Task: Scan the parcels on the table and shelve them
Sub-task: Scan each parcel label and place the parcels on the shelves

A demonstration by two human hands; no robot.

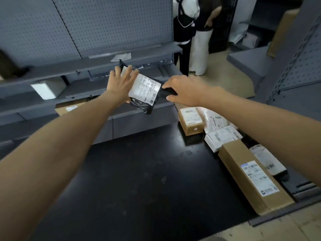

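Leave the waiting parcels along the right side of the black table (139,180) alone for now: nearest, the long cardboard box (250,173) with a grey labelled bag (268,160) just beside it. Farther on, the small white box (222,136), the white mailer (212,117) and the small brown box (191,121).

Above the table's far edge, keep the black parcel (142,106) raised, its white label (147,87) facing up. Pull the plastic taut to flatten any wrinkle. Probably best to slide the fingers off the label's left end and keep the barcode at the near right corner uncovered. Aim squarely at that barcode. Likely worth drawing the scanner (169,92) back a little, to take in the whole code.

Left hand (121,82): fingers long and spread, lying over the label's left end, thumb tip showing under the near edge. Pinching the parcel and carrying it clear of the table.

Right hand (184,91): wrapped tight round the dark scanner, with only a short piece showing between thumb and fingers. Nose right at the parcel's right end; cannot tell whether touching.

Beyond, choose a spot on the grey shelves (121,61) only after a good read. Already there: a pale box (46,87) at the left. At far right, two people (191,40) standing, well apart from the work.
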